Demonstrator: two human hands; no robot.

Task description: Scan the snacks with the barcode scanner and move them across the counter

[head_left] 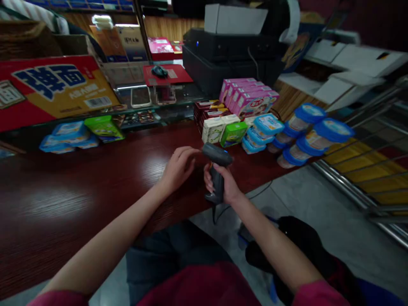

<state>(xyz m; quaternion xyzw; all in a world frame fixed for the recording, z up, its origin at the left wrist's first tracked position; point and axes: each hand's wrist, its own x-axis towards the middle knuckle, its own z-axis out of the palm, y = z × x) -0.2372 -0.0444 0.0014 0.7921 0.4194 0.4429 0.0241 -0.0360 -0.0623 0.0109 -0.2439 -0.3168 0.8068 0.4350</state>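
Magenta shirt cloth (197,287) lies nearest; past it, the right hand (228,185) wraps the handle of a dark-grey plastic barcode scanner (218,180) — held upright by the near edge of a glossy red-brown wooden desk (137,170). The left hand (178,168), loosely curved, hangs beside the scanner's head. Round clear blue-lidded tubs (328,129) stand stacked along the desk's right edge — contents indistinct.

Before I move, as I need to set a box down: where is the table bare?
The stretch of table left of the left hand, up to the leftmost blue tubs, is bare. Beyond the scanner, pink boxes and stacked tubs crowd it.
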